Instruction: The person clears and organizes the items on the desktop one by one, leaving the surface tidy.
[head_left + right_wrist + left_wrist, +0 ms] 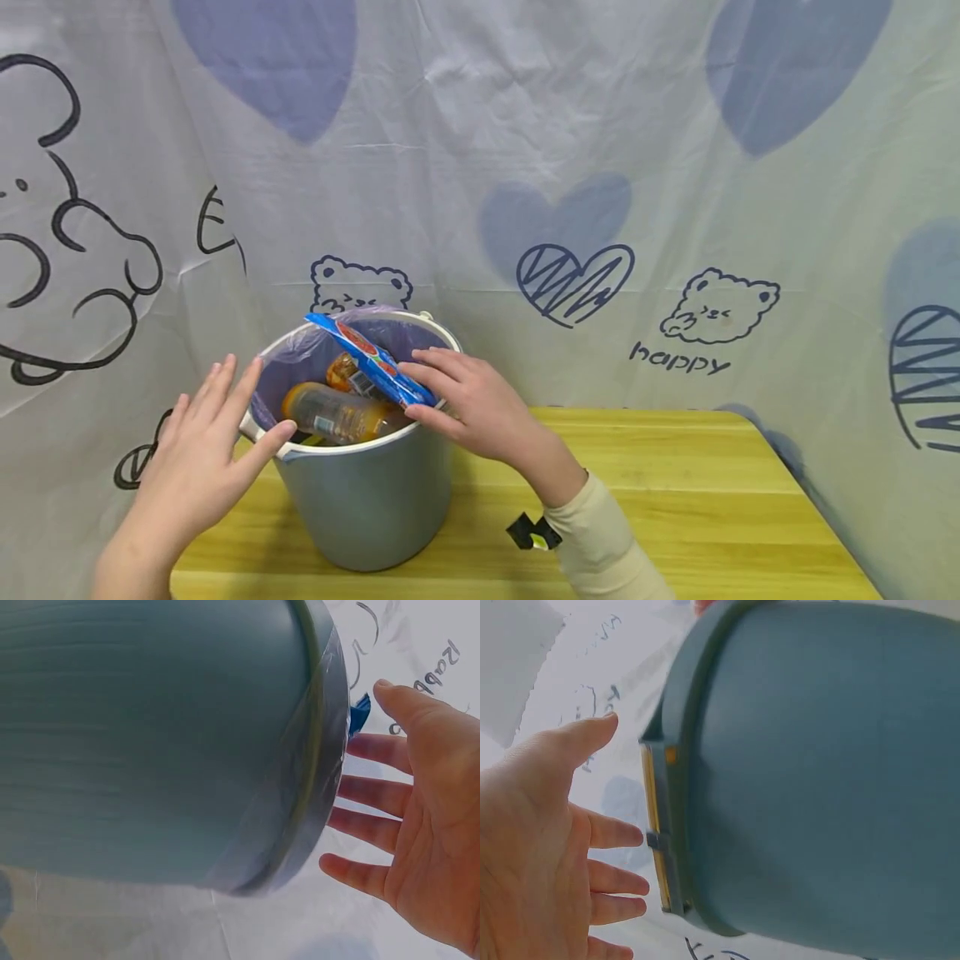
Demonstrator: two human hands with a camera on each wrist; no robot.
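Observation:
A grey-blue bin [367,508] with a white rim and a thin purple liner [281,367] stands upright on the table. Inside lie a clear bottle [330,414] with orange ends and an orange-brown item [341,371] behind it. Across the top slants a blue packet [375,362] with red print, its lower right end at the rim. My right hand [480,404] is over that end, fingers extended; the packet's blue tip [360,714] pokes past the rim in the right wrist view. My left hand [198,450], fingers spread, hovers by the bin's left rim, holding nothing.
The yellow wood-grain table [660,500] extends to the right of the bin. A pale cloth [465,125] printed with hearts and bears hangs behind and at the sides. A small black tag [534,532] shows beside my right sleeve [603,533].

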